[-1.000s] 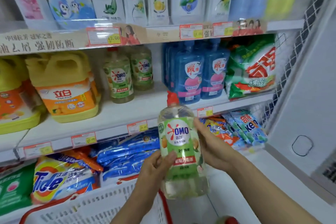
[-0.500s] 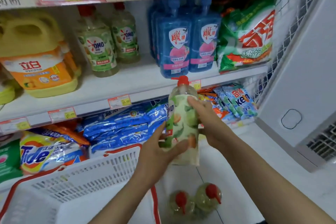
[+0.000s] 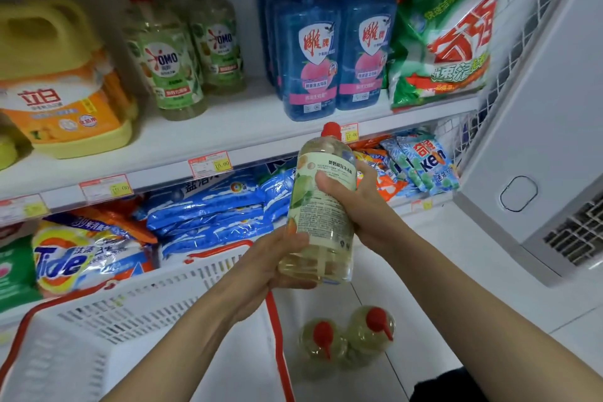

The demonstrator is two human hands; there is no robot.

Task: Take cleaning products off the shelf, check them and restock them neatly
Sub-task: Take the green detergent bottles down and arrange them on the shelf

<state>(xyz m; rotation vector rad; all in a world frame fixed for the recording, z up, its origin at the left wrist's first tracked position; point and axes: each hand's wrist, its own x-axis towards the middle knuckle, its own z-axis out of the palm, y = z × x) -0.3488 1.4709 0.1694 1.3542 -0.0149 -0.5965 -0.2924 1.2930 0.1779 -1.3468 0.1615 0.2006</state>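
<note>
Both hands grasp one detergent bottle (image 3: 321, 206), upright in front of the shelf (image 3: 228, 130), back label facing the camera: left hand (image 3: 270, 258) at the base, right hand (image 3: 355, 202) around the middle.

A single wide-angle camera rides on the person's head, facing forward and down, close to the shelf (image 3: 243, 122) with the tiled floor (image 3: 473, 238) beneath.

Bottle (image 3: 321, 206) before shelf (image 3: 208, 137) — basket (image 3: 130, 320) left
</note>
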